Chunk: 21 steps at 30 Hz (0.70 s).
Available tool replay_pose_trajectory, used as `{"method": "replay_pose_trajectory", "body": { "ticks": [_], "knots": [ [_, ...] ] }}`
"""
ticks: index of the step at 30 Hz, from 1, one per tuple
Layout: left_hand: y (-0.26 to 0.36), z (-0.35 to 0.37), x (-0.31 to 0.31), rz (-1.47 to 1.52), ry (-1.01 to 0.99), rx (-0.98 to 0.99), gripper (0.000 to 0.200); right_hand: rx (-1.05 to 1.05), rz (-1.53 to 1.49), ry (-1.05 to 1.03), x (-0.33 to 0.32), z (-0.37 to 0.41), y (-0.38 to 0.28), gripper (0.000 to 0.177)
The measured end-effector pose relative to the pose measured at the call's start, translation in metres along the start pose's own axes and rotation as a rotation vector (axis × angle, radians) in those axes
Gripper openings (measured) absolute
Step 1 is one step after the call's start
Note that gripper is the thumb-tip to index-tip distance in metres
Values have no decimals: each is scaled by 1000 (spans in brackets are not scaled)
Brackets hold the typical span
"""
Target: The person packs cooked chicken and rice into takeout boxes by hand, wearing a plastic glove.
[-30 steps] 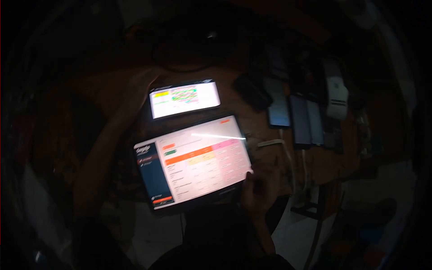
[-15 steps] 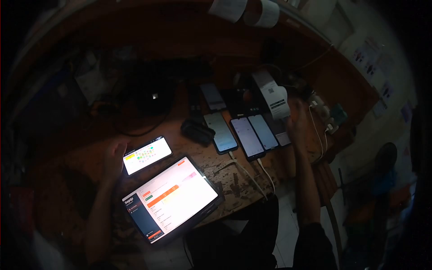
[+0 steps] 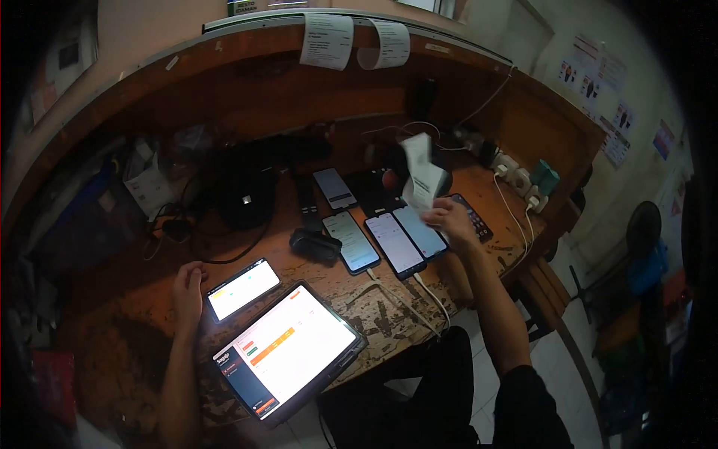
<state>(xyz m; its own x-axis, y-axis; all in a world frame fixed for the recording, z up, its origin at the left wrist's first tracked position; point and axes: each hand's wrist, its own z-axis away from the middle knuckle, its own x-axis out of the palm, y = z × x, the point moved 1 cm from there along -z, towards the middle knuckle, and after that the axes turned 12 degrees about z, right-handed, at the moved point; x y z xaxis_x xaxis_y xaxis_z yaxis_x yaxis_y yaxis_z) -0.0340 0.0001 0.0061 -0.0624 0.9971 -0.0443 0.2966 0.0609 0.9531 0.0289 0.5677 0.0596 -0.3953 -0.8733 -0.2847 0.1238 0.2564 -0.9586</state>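
Observation:
A printed paper slip [image 3: 426,179], bent and slightly blurred, is pinched by its lower end in my right hand [image 3: 451,222]. That hand is above a light-screened phone [image 3: 421,230], and a dark phone [image 3: 471,217] lies just beyond it. My left hand [image 3: 190,283] rests on the desk at the left end of a bright phone [image 3: 244,289] lying sideways. Its fingers are loosely bent and apart, with nothing visible in them. Below that phone, a tablet [image 3: 292,352] shows a white page with orange bars.
More lit phones [image 3: 351,241] lie on the worn wooden desk [image 3: 374,307], some with white charging cables. A black case [image 3: 314,245] sits among them. Plugs and adapters [image 3: 516,176] line the right side. Paper strips [image 3: 327,41] hang from the shelf edge at the top.
My right hand has moved left with the paper slip, which now bends and blurs. The picture is brighter and more of the upper shelf shows. The left hand stays beside the sideways phone.

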Motion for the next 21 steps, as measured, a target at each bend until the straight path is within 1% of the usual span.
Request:
{"method": "replay_pose_trajectory", "body": {
  "ticks": [2,3,5,6,7,8,9,10,12,13,14,16,17,18,19,20,21],
  "knots": [
    [1,-1,-1,-13,-2,10,22,-89,41,61,15,25,-33,45],
    [-1,-1,-2,-10,14,15,22,-91,30,59,17,28,-42,45],
    [-2,-1,-3,22,25,23,22,-143,-100,-90,14,36,-54,48],
    [0,-3,-4,59,36,36,21,-147,-116,-82,12,46,-58,48],
    [4,-5,-4,50,28,53,21,-233,-80,-89,10,57,-62,48],
    [9,-3,-2,-7,26,125,21,-319,-41,-95,6,71,-69,49],
    [16,0,0,-66,24,193,21,-309,-70,-113,1,90,-82,51],
    [27,4,4,-78,15,205,21,-312,-88,-106,-10,102,-92,51],
    [60,17,20,-405,32,397,23,-346,77,-285,-33,119,-101,56],
    [80,20,32,-414,10,414,23,-357,91,-305,-44,122,-98,61],
    [102,26,46,-413,-98,478,26,-347,76,-290,-55,125,-99,61],
    [147,42,92,-396,-316,598,34,-529,409,-456,-75,138,-119,61],
    [173,53,124,-387,-423,652,37,-623,483,-459,-78,153,-136,52],
    [199,64,158,-282,-598,699,47,-615,487,-474,-81,164,-149,52],
    [230,79,190,-197,-751,767,59,-606,555,-528,-84,174,-160,52],
    [252,90,221,-155,-862,795,67,-599,626,-581,-87,185,-169,52],
    [263,98,249,-95,-930,819,72,-670,616,-573,-92,196,-175,51]
  ]
}}
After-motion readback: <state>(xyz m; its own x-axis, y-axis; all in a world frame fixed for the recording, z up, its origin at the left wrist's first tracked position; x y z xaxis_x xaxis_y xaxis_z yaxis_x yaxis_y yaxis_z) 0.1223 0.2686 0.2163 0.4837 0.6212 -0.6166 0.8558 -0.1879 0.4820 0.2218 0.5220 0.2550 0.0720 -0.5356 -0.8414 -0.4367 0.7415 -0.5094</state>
